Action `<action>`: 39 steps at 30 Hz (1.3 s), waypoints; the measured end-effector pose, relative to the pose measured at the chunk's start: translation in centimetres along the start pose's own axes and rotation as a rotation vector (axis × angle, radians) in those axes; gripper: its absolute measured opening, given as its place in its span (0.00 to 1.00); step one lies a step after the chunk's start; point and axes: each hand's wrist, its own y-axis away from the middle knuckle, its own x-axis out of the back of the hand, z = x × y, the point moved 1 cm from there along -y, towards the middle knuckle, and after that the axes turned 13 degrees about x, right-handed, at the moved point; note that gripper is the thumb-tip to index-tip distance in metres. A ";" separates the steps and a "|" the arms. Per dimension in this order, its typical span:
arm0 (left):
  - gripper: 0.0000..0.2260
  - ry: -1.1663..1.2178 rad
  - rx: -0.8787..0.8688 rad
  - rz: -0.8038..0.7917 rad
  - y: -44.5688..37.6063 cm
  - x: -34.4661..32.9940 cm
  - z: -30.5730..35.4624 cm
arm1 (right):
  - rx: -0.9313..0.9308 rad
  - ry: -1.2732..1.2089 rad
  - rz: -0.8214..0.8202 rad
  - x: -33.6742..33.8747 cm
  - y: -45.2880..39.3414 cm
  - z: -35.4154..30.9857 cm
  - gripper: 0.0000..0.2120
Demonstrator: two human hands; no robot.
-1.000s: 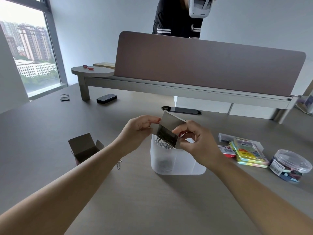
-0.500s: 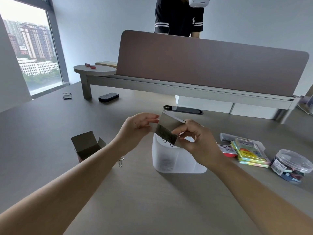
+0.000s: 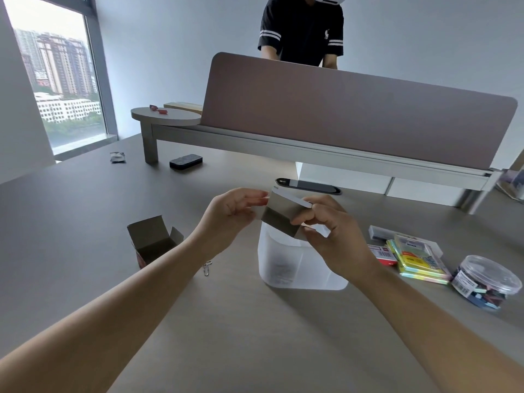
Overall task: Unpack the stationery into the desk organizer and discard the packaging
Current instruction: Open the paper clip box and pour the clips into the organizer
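box (image 3: 280, 215) | gripped between both hands | above organizer (image 3: 295, 265)

An office: shared desk (image 3: 85, 251) with a partition screen (image 3: 354, 117), stationery packs (image 3: 419, 259), and high-rise window (image 3: 56, 80) view.

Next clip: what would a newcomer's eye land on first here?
Both hands, left hand and right hand, hold a small cardboard box tipped over the translucent organizer at table centre. An opened empty box stands to the left; sticky-note packs and a round clip tub lie to the right.
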 end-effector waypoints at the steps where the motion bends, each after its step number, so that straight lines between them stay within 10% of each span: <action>1: 0.23 -0.001 0.005 0.000 0.0 0.0 0.0 | 0.005 0.006 -0.001 0.0 0.1 0.0 0.11; 17: 0.11 -0.078 0.185 0.085 3.9 1.8 2.6 | -0.316 -0.426 0.069 0.0 -0.9 -4.3 0.17; 31: 0.10 -0.480 0.463 0.573 13.4 9.6 -2.9 | -0.353 -0.173 -0.210 -11.5 1.5 -4.5 0.10; 39: 0.09 -0.617 0.426 0.593 10.8 11.3 -4.6 | -0.366 0.042 -0.381 -14.6 -0.8 -2.0 0.16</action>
